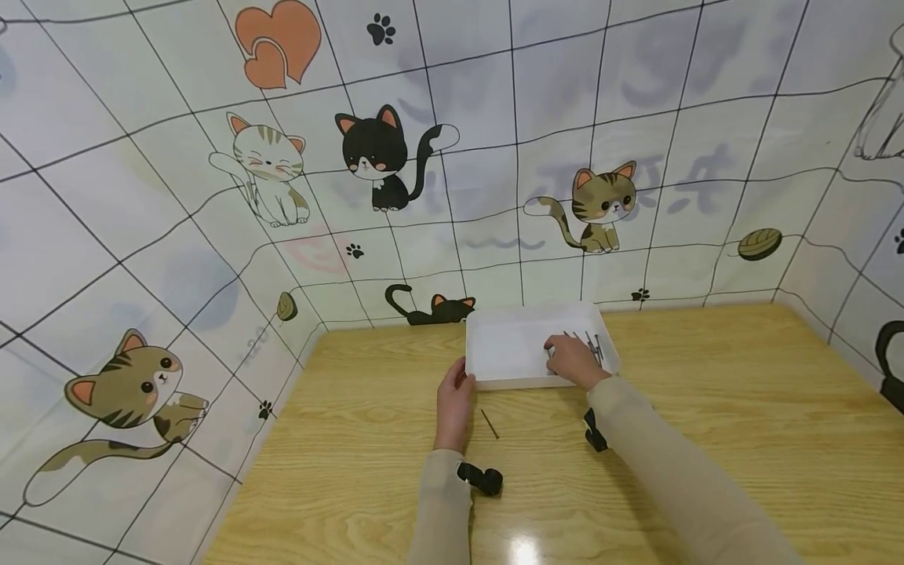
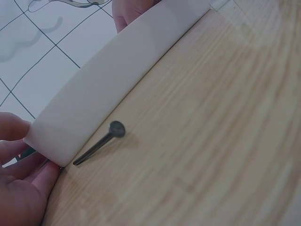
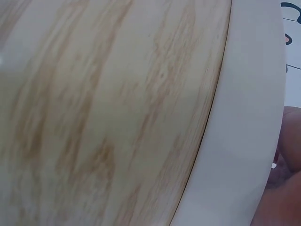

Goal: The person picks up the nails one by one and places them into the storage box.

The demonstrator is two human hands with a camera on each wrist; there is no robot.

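Note:
A shallow white tray (image 1: 503, 345) sits on the table against the back wall. Several dark nails (image 1: 599, 349) lie in its right part. My left hand (image 1: 454, 404) grips the tray's front left corner; the left wrist view has the thumb at the rim and the other fingers below. Over the tray's floor, beside the nails, my right hand (image 1: 575, 361) reaches in with bent fingers. Its fingertips are partly hidden, and I cannot tell whether they hold a nail. One loose nail (image 2: 96, 147) with a round flat head lies on the table in front of the tray, near my left hand.
The wood-grain table (image 1: 367, 471) meets a cat-patterned wall covering (image 1: 480, 180) at the back and left. Both wrists carry small black cameras, one on the left sleeve (image 1: 480, 477), the other on the right (image 1: 595, 431). The tray's front wall (image 3: 240, 117) stands between table and right hand.

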